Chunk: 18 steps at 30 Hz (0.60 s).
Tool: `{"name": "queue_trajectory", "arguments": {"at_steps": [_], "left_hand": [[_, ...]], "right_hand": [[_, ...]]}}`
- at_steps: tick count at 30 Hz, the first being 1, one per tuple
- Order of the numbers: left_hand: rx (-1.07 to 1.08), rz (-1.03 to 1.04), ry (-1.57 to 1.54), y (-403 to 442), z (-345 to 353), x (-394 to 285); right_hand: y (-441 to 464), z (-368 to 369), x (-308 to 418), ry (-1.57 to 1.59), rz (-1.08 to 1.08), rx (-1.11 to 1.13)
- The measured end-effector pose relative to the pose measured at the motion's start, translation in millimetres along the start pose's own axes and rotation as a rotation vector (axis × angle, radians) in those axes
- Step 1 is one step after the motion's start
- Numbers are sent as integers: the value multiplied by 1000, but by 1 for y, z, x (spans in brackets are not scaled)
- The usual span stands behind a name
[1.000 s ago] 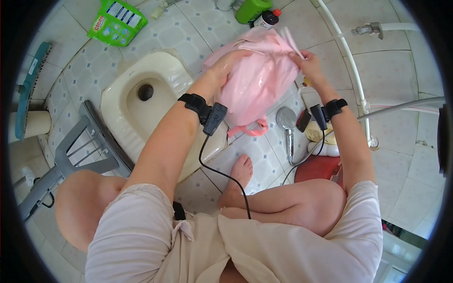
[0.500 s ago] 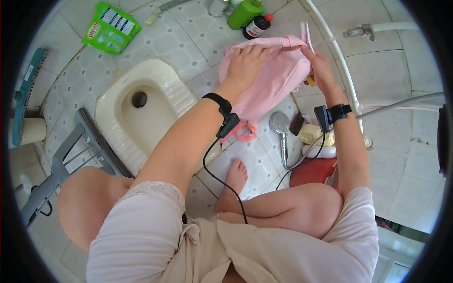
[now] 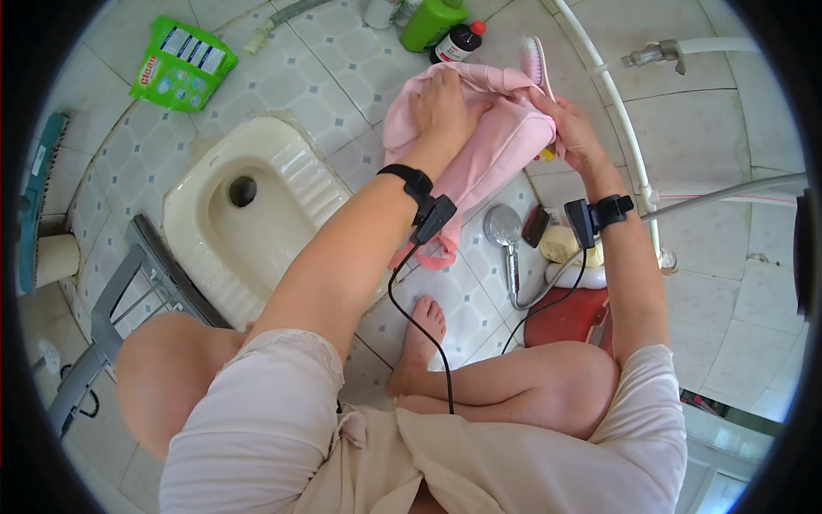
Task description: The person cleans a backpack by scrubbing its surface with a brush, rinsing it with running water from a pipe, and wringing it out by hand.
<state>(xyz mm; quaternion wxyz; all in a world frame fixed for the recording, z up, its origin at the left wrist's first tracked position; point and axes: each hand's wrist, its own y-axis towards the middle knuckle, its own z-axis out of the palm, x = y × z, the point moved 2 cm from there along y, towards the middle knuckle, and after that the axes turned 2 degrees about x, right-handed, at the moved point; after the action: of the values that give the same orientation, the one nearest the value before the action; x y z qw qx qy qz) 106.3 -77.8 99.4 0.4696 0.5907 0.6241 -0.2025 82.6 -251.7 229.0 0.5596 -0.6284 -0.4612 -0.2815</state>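
A pink cloth article (image 3: 497, 158) with seams and a darker pink strap hangs between my two hands, above the tiled floor. The fingers of my left hand (image 3: 441, 107) are curled into its upper part, the thumb pointing right. At the upper right corner of the cloth, my right hand (image 3: 572, 133) is closed round the handle of a white-and-pink scrub brush (image 3: 536, 64). Its bristle end sticks up above the fingers, and the cloth's edge lies against that hand. Something small and yellow (image 3: 547, 155) shows partly behind the cloth.
Left of my arm is a squat toilet (image 3: 257, 223). Behind the cloth stand a dark red-capped bottle (image 3: 458, 43) and a green bottle (image 3: 432, 26). A shower head (image 3: 503, 224) and a red basin (image 3: 565, 317) lie near my foot. A white pipe (image 3: 612, 111) runs along the right.
My left hand has gone from lying spread on the cloth to fingers bent into it, and the cloth is bunched more. The brush has turned so its bristles show more.
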Motion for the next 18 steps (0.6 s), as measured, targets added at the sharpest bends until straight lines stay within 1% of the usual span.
{"name": "queue_trajectory", "arguments": {"at_steps": [1,2,3,5,6,7,8,9,10,11,13,15,16,17,18], "left_hand": [[76,-30,-25,5,2,2],[150,-59,-53,10,5,4],[149,-61,-56,13,6,6],[231,-30,-235,17,9,9],[235,-30,-236,21,11,11],[304,-92,-297,27,16,14],[373,-153,-359,30,20,17],[378,-149,-361,33,20,16],[450,-180,-637,39,15,10],[519,-211,-912,46,10,4],[551,-191,-861,55,-7,-11],[655,-195,-1082,59,-14,-16],[654,-194,-1082,61,-18,-16],[700,-195,-1180,63,-22,-17],[746,-197,-1278,63,-23,-17]], "right_hand": [[-1,3,2,-4,-1,79],[0,3,2,-8,0,79],[1,1,0,-15,11,96],[5,-6,-11,-20,26,111],[9,-12,-18,-12,7,30],[13,-21,-22,-3,-13,-51],[16,-32,-24,-2,-13,-54],[15,-42,-22,-233,-45,-210],[15,-55,-20,-465,-76,-367],[21,-65,-24,-462,-76,-373],[34,-81,-37,-419,-131,-412],[32,-74,-30,-432,-186,-444],[28,-67,-22,-460,-223,-465],[26,-59,-15,-460,-225,-466],[24,-55,-9,-514,-280,-551]]}}
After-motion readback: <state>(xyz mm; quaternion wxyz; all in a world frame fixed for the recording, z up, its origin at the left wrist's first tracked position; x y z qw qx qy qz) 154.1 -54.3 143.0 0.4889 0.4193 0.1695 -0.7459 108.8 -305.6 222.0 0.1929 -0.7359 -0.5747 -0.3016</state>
